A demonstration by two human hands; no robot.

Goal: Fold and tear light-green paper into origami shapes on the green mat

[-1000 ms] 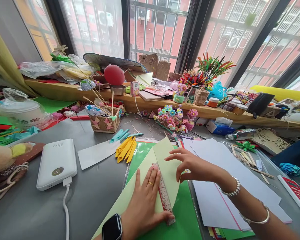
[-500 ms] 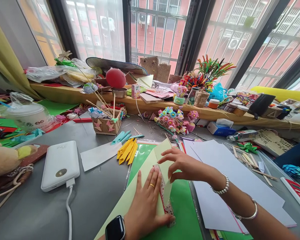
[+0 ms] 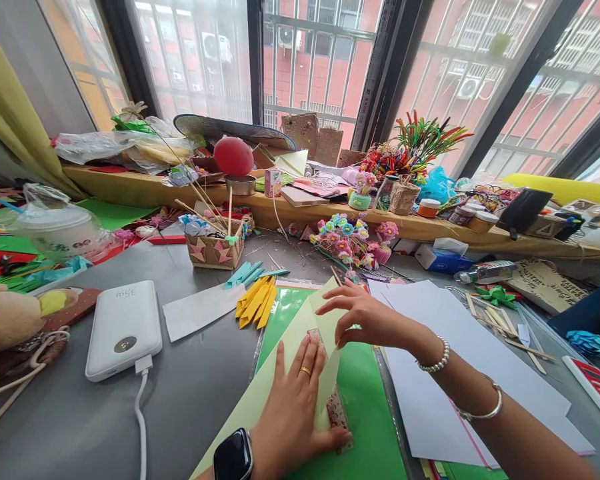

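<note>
A pale green sheet of paper [image 3: 253,407] lies slantwise on a green sheet in a clear sleeve [image 3: 373,413]. My left hand [image 3: 290,400], fingers stretched out flat, presses down a patterned ruler [image 3: 337,417] on top of the paper. Between thumb and finger, my right hand [image 3: 367,317] pinches the paper's right edge. A flap of it stands up along the ruler and covers the ruler's middle. Just to the left are folded yellow paper strips [image 3: 255,301].
White sheets [image 3: 445,373] lie under my right forearm. A white power bank [image 3: 125,330] with a cable is at left. Behind stand a cardboard box with sticks [image 3: 215,250] and a bunch of small flowers [image 3: 343,237]. A tissue pack [image 3: 443,257] sits at back right.
My right hand has pulled the paper's edge further up and leftward over the ruler, so the raised flap now hides more of it. My left hand stays pressed in place.
</note>
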